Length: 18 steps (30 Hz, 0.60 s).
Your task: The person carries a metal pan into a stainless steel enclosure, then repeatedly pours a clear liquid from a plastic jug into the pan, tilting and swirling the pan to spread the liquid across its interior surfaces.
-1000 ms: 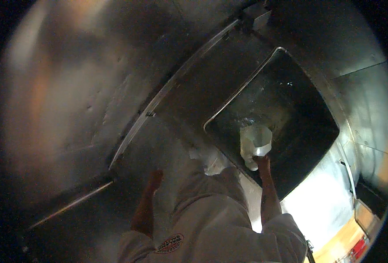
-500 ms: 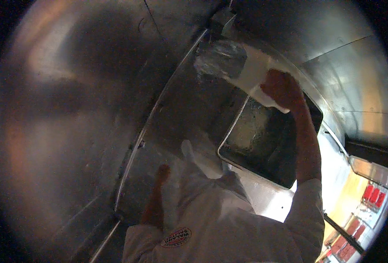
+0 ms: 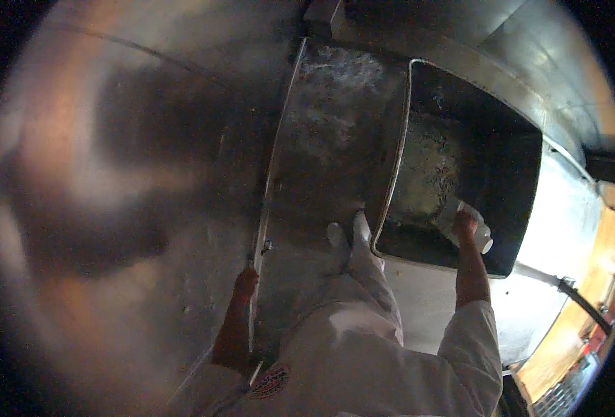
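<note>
My right hand (image 3: 466,224) is closed around a whitish plastic container (image 3: 448,217), which looks like a jug or tub. It is down inside a dark rectangular vat (image 3: 393,174), over cloudy, speckled liquid (image 3: 425,170). Whether the container touches the liquid is hard to tell. On the left, my left hand (image 3: 247,280) is closed at a long raised metal edge (image 3: 269,187), seemingly gripping it. Dim light blurs its fingers.
A dark metal surface (image 3: 328,132) with pale wet patches lies left of the vat. A broad steel wall or panel (image 3: 147,174) fills the left side. At the right are a bright metal surface (image 3: 564,201), a dark bar (image 3: 589,306) and a wooden board (image 3: 606,236).
My right hand has brought the container from above the metal surface, where water was splashing out, down into the vat. My left hand has shifted onto the metal edge. The view has turned slightly.
</note>
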Available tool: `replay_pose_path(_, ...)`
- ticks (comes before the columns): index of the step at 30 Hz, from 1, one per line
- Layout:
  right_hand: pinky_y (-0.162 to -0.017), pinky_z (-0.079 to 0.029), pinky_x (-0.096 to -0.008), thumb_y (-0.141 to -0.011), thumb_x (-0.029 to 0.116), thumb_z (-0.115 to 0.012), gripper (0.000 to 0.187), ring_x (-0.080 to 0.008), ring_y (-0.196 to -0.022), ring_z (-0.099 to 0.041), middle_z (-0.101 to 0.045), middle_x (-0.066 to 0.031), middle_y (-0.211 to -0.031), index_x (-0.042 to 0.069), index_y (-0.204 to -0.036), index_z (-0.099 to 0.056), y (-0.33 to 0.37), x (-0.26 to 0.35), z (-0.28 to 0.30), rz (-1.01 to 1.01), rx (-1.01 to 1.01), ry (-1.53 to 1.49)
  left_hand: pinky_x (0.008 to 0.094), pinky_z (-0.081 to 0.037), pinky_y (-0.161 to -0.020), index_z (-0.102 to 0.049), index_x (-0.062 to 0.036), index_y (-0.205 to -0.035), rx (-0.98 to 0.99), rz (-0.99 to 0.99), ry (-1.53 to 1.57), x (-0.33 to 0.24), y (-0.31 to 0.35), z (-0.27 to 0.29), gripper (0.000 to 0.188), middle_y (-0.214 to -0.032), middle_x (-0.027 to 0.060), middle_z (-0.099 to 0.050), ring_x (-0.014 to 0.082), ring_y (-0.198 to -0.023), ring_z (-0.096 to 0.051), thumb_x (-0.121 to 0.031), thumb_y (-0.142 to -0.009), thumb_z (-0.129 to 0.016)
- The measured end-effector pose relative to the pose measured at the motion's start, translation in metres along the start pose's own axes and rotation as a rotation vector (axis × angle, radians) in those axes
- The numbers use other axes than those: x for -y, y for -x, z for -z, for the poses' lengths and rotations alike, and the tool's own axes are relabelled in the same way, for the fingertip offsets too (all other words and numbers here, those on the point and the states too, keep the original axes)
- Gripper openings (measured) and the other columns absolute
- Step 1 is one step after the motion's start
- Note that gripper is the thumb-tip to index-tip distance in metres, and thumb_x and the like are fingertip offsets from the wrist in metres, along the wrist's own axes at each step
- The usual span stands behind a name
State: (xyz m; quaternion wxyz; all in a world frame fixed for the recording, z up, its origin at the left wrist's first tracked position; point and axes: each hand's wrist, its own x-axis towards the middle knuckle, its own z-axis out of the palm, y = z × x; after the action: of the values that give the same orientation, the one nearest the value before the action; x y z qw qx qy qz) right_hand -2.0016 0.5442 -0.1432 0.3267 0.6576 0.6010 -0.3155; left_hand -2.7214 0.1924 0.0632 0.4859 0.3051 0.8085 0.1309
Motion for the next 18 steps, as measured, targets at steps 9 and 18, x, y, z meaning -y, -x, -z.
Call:
replay_pose_path(9, -0.085, -0.05, -0.0429, -0.072, 0.027, -0.073, 0.061, -0.0313, -0.103, -0.062, -0.063, -0.0179, -0.112, 0.004, -0.125, -0.052, 0.03, 0.108, -0.04, 0.111, -0.08, -0.981, 0.0372, -0.048, -0.084, -0.061, -0.0088, -0.108, 0.12, -0.085, -0.432, -0.097, -0.063, 0.065, 0.024, -0.1, 0.0138, -0.064, 0.0268, -0.095, -0.062, -0.026, -0.092, -0.056)
replay_pose_path(18, -0.087, -0.048, -0.0355, -0.075, 0.013, -0.075, 0.044, -0.0208, -0.101, -0.062, -0.066, -0.0097, -0.107, 0.0, -0.114, -0.057, 0.228, 0.221, 0.071, 0.122, -0.267, -1.437, 0.0331, -0.05, -0.081, -0.06, -0.0064, -0.109, 0.162, -0.152, -0.244, -0.193, -0.22, 0.07, 0.029, -0.099, 0.0094, -0.067, 0.0186, -0.092, -0.064, -0.03, -0.091, -0.058)
